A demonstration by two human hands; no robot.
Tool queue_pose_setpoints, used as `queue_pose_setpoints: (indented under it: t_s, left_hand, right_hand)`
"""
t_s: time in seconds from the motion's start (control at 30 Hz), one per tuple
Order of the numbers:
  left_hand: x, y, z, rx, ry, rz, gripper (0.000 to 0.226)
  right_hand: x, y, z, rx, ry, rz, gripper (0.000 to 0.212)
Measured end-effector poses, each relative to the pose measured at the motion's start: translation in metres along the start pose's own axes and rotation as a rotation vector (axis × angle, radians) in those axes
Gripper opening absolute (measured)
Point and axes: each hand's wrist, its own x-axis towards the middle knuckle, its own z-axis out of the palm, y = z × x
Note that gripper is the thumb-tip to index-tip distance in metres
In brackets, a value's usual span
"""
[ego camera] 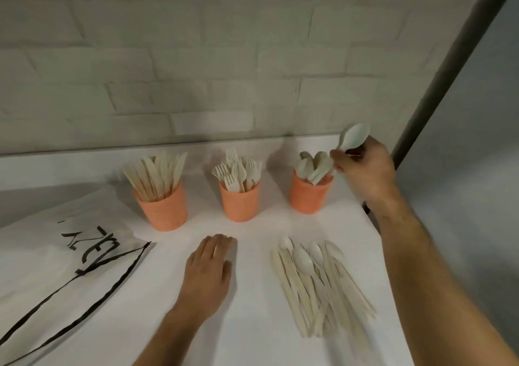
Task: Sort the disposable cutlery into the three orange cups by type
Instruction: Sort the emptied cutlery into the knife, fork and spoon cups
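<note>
Three orange cups stand in a row near the wall. The left cup [165, 211] holds several knives, the middle cup [239, 203] several forks, the right cup [309, 197] several spoons. My right hand [362, 172] hovers just right of the right cup and pinches a pale spoon [354, 138], bowl up, handle angled down toward the cup. My left hand [210, 270] rests flat on the white table [252, 323], fingers straight, holding nothing. A pile of loose cutlery [317, 284], spoons and knives, lies on the table at front right.
A white bag [56, 259] with black lettering and black straps lies at the left of the table. A pale brick wall [196, 57] stands right behind the cups. A dark post [438, 85] runs up at the table's right edge.
</note>
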Motion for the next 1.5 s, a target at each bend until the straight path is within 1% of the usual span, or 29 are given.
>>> queue_pose_setpoints:
  t_s: [0.03,0.1,0.23,0.3,0.37,0.43,0.5,0.6,0.67,0.73,0.77,0.83,0.87,0.93,0.97,1.03,1.1,1.13,1.23,1.33,1.5]
  left_hand:
    - [-0.004,-0.003,0.006,0.055,-0.023,-0.019,0.048]
    - [-0.007,-0.004,0.011,0.116,-0.025,-0.043,0.051]
    - [-0.002,0.003,0.01,0.146,-0.013,-0.082,0.052]
    - [-0.001,0.003,0.01,0.136,-0.031,-0.09,0.052]
    - [-0.002,0.002,0.012,0.137,-0.015,-0.082,0.052]
    - [-0.002,0.002,0.012,0.129,-0.01,-0.087,0.052]
    - [-0.001,0.004,0.012,0.111,0.008,-0.084,0.052]
    - [-0.001,0.006,0.013,0.081,0.062,-0.078,0.05]
    - [0.0,0.012,0.012,0.012,0.094,-0.155,0.042]
    - [-0.002,0.028,0.014,-0.035,0.087,-0.246,0.027]
    - [-0.005,0.039,0.013,-0.027,0.053,-0.253,0.024]
    - [-0.011,0.068,0.012,-0.058,-0.058,-0.236,0.034]
    - [-0.013,0.085,0.01,-0.091,-0.118,-0.253,0.035]
    - [-0.015,0.112,0.008,-0.108,-0.214,-0.286,0.035]
    - [-0.016,0.123,0.007,-0.098,-0.247,-0.286,0.039]
    - [-0.016,0.136,0.009,-0.097,-0.278,-0.305,0.047]
    - [-0.014,0.143,0.011,-0.104,-0.288,-0.338,0.054]
    - [-0.013,0.145,0.012,-0.101,-0.288,-0.346,0.055]
    - [-0.01,0.153,0.016,-0.101,-0.295,-0.351,0.059]
    - [-0.007,0.159,0.018,-0.119,-0.324,-0.371,0.065]
    - [0.002,0.155,0.014,-0.111,-0.358,-0.389,0.048]
  right_hand:
    - [0.011,0.007,-0.003,-0.062,0.017,-0.011,0.028]
    - [0.026,0.02,0.0,-0.122,-0.002,-0.007,0.032]
    - [0.03,0.033,0.02,-0.193,-0.088,-0.018,0.032]
    - [0.028,0.037,0.024,-0.286,-0.179,-0.008,0.045]
    - [0.025,0.041,0.021,-0.346,-0.253,-0.007,0.066]
    - [0.022,0.045,0.015,-0.355,-0.239,-0.016,0.077]
    - [0.015,0.048,0.007,-0.352,-0.188,-0.028,0.073]
    - [-0.004,0.049,-0.005,-0.322,-0.148,-0.027,0.058]
    - [-0.019,0.052,-0.012,-0.3,-0.142,0.017,0.049]
    - [-0.036,0.057,-0.018,-0.271,-0.148,0.09,0.047]
    - [-0.045,0.06,-0.021,-0.27,-0.156,0.113,0.046]
    - [-0.061,0.067,-0.027,-0.302,-0.18,0.136,0.037]
    - [-0.069,0.071,-0.031,-0.331,-0.211,0.158,0.031]
    - [-0.084,0.077,-0.039,-0.445,-0.346,0.249,0.023]
    - [-0.091,0.08,-0.043,-0.512,-0.436,0.311,0.025]
    - [-0.104,0.085,-0.048,-0.601,-0.572,0.423,0.043]
    - [-0.114,0.088,-0.048,-0.638,-0.613,0.48,0.057]
    - [-0.12,0.088,-0.046,-0.649,-0.619,0.489,0.058]
    - [-0.133,0.083,-0.038,-0.648,-0.624,0.476,0.056]
    - [-0.138,0.071,-0.03,-0.645,-0.621,0.458,0.048]
    - [-0.137,0.073,-0.026,-0.599,-0.575,0.485,0.034]
